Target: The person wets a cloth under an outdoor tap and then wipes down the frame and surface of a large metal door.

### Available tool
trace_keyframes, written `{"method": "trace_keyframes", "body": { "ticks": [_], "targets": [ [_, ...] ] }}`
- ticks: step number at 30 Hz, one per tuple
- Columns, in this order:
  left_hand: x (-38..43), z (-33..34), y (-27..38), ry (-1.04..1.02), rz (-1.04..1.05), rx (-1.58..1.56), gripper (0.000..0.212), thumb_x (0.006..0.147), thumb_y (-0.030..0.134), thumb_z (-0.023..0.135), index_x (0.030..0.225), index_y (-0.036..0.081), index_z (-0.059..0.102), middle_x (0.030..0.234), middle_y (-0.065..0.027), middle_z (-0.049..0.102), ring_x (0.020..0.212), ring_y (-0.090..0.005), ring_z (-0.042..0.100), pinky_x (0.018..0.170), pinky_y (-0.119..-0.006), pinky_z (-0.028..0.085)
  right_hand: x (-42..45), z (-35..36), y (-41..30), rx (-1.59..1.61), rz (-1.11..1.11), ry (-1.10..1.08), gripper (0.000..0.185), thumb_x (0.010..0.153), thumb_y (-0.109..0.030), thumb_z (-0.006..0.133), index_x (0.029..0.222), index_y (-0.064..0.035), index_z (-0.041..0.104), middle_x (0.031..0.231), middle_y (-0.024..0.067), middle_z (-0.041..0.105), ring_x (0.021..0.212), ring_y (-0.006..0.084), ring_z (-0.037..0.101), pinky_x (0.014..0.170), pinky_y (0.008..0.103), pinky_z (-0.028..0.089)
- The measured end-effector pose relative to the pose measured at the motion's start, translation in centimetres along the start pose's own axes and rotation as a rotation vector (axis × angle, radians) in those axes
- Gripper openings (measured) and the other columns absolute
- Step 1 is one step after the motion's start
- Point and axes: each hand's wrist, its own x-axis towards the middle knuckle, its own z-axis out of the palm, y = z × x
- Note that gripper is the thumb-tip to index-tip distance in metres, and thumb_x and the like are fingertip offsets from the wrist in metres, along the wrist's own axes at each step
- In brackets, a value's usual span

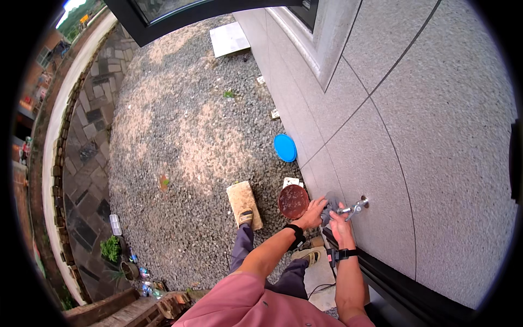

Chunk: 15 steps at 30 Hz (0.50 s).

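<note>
A grey cloth (328, 209) is bunched between my two hands, just under the spout of a metal wall tap (354, 208). My left hand (312, 213) grips the cloth's left side. Below the tap, my right hand (340, 225) holds the other side, its fingers partly hidden by the spout and cloth. On the gravel to the left of my hands sits a round reddish-brown basin (293, 201); its contents are hard to make out. Whether water runs from the tap cannot be told.
A speckled wall (392, 171) rises on the right, and a dark-framed window sash (184, 16) juts out above. Along the wall lie a blue round lid (285, 147) and a white slab (229, 39). My foot rests on a stone block (241, 196) amid gravel (196, 229).
</note>
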Motion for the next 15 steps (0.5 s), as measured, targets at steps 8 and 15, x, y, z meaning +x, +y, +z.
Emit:
{"method": "trace_keyframes", "body": {
  "ticks": [8,15],
  "targets": [
    [2.4,-2.6,3.1,-0.170,-0.266,-0.032,0.037,0.069,0.006,0.062,0.104,-0.003,0.052,0.104,-0.0259,0.056,0.100,-0.0390,0.055,0.081,-0.041,0.045,2.5,-4.6,1.0,-0.479,-0.076,0.324,0.047,0.082,-0.016,0.060,0.125,-0.0086,0.044,0.108,0.0017,0.052,0.092,0.0150,0.052,0.072,0.0324,0.041],
    [2.0,-4.1,5.4,-0.172,-0.306,-0.703,0.030,0.076,0.005,0.064,0.104,-0.001,0.054,0.090,-0.0079,0.061,0.084,-0.0167,0.059,0.074,-0.030,0.047,3.2,-0.9,1.2,0.249,0.287,-0.131,0.059,0.083,-0.061,0.046,0.118,-0.0141,0.052,0.114,0.0077,0.055,0.105,0.0252,0.051,0.086,0.0475,0.039]
  ]
}}
